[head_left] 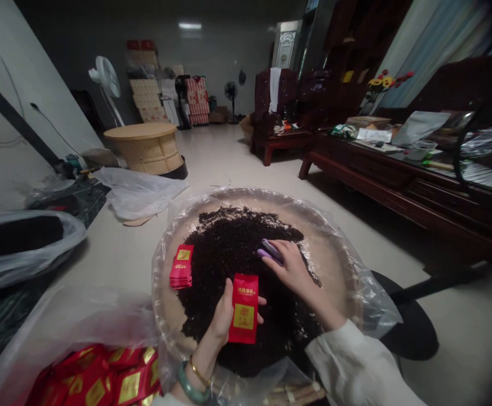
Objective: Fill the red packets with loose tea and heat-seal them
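My left hand (222,316) grips a red packet (244,332) with a gold label, its fingers behind it. The packet is upright above dark loose tea leaves (229,242). My right hand (291,265) is closed around a small purple and grey tool (270,252), low over the leaves; its exact kind is hard to make out. The leaves lie on a wide round woven tray (334,242) lined with clear plastic. A stack of flat red packets (181,270) rests at the tray's left side.
At lower left, a plastic bag (114,310) holds several red and gold packets (97,378). Another bag (72,237) of dark material stands farther left. A fan base (410,332) sits right of the tray. Beyond are a round wooden stand (144,149) and a low wooden table (381,180).
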A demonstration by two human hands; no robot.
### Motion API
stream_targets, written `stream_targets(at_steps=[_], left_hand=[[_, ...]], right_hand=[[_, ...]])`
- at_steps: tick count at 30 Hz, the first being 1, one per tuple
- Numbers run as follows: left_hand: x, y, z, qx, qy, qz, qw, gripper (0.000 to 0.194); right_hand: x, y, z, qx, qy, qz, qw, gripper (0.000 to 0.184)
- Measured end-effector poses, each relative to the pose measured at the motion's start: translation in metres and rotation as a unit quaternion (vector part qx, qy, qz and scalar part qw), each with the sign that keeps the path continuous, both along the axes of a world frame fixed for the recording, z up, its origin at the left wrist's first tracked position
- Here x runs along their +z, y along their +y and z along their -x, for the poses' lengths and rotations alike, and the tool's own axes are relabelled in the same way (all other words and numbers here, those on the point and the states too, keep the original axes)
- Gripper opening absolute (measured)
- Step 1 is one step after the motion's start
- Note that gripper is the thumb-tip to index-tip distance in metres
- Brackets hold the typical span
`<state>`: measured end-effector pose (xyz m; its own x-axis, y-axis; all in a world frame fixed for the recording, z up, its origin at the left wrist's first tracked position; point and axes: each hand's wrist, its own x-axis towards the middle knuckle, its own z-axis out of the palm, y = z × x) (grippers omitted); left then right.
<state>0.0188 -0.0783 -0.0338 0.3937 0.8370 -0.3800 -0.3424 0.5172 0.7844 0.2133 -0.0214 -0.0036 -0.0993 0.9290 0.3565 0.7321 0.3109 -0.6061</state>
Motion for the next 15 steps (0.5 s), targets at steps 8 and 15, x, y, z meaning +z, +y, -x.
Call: stream_targets(at_steps=[8,15], left_hand=[[0.007,-0.007,-0.005,-0.055,0.044,-0.012,0.997,0.091],[0.013,-0.008,-0.001,-0.129,-0.018,0.004,0.991,0.082]], right_hand=[[0.017,-0.031,0.040,0.199,0.009,0.043,0.979,0.046],[0.009,-0.035,0.029,0.130,0.062,0.049,0.988,0.055]])
